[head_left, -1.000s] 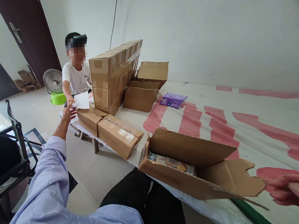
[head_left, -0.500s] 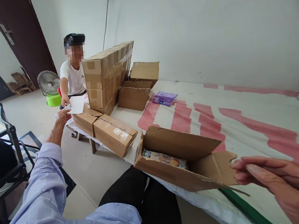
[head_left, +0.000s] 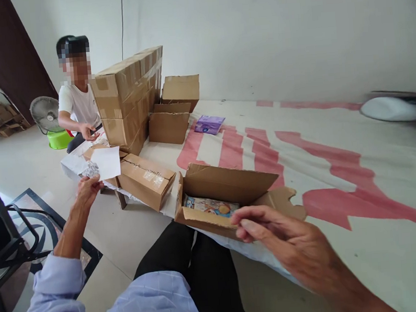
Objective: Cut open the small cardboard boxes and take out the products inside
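My left hand [head_left: 87, 190] reaches out on the left, its thumb and fingers closed on a white sheet of paper [head_left: 108, 163]. A crumpled, shiny grey-white piece [head_left: 91, 169] lies at the sheet's edge by my fingertips; its kind is unclear. My right hand [head_left: 281, 239] hovers over the near edge of an open cardboard box [head_left: 227, 181], loosely bent fingers apart from the thumb and nothing visible between them. Inside that box lies a printed packet [head_left: 210, 205], partly covered by the box wall and my fingertips.
Taped boxes [head_left: 131, 92] form a stack on the cloth-covered table [head_left: 312, 162]. Nearer stands a closed carton [head_left: 147, 177], and open boxes [head_left: 170, 127] sit beside the stack. A purple packet [head_left: 210, 124] lies behind. Across sits a person [head_left: 78, 106] with one hand held out.
My left hand has drawn the paper back, away from the other person's hand, which has let go. My right hand has moved left, over the open box. The view has shifted right.
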`<action>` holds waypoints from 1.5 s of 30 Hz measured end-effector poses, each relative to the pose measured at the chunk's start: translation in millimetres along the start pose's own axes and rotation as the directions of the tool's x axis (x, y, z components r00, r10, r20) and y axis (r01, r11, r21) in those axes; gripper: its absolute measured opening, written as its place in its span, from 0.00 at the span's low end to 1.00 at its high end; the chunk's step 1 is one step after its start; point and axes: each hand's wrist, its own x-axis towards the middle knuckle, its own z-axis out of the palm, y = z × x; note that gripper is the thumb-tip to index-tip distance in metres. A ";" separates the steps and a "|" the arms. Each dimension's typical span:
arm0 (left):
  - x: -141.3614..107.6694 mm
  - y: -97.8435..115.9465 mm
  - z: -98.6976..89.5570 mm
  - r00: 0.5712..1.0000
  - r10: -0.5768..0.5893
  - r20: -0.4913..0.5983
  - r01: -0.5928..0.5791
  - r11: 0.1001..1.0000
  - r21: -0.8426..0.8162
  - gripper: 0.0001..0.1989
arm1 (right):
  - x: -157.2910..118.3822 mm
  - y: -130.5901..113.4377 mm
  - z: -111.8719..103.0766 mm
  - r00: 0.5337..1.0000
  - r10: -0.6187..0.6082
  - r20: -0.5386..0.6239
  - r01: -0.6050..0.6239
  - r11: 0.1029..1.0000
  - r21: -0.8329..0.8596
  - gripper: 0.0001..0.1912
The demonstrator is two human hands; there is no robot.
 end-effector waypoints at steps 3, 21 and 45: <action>-47.9 -21.7 13.9 0.989 0.087 0.122 -0.069 0.988 -0.140 0.10 | -6.6 -10.0 11.6 0.988 -0.003 0.153 0.006 1.000 -0.020 0.24; -182.1 -34.4 61.7 0.838 0.026 0.545 0.100 0.974 -0.201 0.25 | 9.6 34.1 145.2 0.924 0.168 0.344 -0.347 0.747 0.567 0.43; -201.3 -14.5 31.7 0.845 0.040 0.534 0.071 0.980 -0.184 0.28 | 17.5 27.8 152.0 0.939 0.187 0.288 -0.324 0.758 0.565 0.32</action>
